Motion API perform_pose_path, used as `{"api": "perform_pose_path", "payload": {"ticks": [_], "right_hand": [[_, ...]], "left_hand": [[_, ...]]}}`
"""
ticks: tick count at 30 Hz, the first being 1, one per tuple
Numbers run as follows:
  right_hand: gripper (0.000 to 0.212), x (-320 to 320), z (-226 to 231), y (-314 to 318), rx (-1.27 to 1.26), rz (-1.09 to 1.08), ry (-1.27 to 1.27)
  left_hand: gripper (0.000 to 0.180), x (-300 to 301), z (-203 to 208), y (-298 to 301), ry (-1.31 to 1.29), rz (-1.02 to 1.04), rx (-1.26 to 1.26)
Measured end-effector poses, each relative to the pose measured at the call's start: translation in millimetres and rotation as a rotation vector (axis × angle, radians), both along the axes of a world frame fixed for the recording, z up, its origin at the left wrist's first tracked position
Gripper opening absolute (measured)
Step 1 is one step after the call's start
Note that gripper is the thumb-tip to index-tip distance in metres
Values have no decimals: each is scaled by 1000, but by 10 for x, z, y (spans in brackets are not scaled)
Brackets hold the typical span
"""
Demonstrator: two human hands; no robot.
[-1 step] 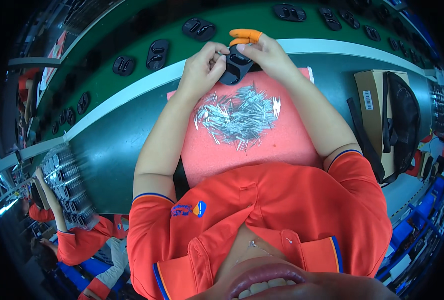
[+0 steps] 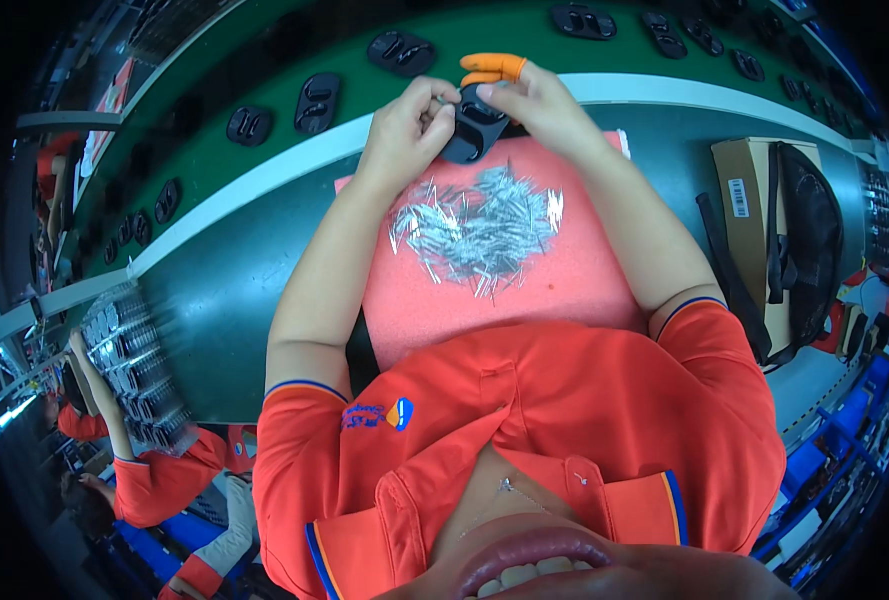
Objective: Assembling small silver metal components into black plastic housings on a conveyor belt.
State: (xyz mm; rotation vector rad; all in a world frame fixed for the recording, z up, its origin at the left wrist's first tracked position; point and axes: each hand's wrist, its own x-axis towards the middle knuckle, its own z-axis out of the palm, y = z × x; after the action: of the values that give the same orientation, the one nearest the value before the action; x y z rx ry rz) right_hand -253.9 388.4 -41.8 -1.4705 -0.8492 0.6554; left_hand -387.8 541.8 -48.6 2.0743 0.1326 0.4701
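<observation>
A black plastic housing (image 2: 472,140) with rounded ends and two recesses is held beyond the far edge of a pink foam pad (image 2: 504,325). Around its right side closes my right hand (image 2: 542,108), with orange finger cots on two fingers. My left hand (image 2: 406,128) is closed in a pinch against the housing's left side; whatever its fingertips hold is hidden. On the pad, nearer to me than both hands, a loose heap of thin silvery metal pins (image 2: 484,232) is spread out.
Several similar black housings (image 2: 316,102) lie on a green belt (image 2: 264,70) behind a pale rail (image 2: 654,90). At right stand a cardboard box (image 2: 739,215) and a black bag (image 2: 809,240). Stacked trays of parts (image 2: 134,360) sit at left near another person's arm (image 2: 109,405).
</observation>
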Motion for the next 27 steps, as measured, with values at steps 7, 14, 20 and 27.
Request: {"api": "perform_pose_path", "payload": {"ticks": [7,14,20,27], "right_hand": [[46,212,-24,-39,27,-420,-192],[23,-53,322,-173,-348,296,-800],[16,-291,280,-117,-479,402,-925],[17,-311,234,-69,-475,380,-911]], "left_hand": [[39,212,191,390,-87,118,579],[21,331,0,902,-135,25,975],[23,223,201,494,223,254,363],[24,11,49,482,-152,284,-383]]}}
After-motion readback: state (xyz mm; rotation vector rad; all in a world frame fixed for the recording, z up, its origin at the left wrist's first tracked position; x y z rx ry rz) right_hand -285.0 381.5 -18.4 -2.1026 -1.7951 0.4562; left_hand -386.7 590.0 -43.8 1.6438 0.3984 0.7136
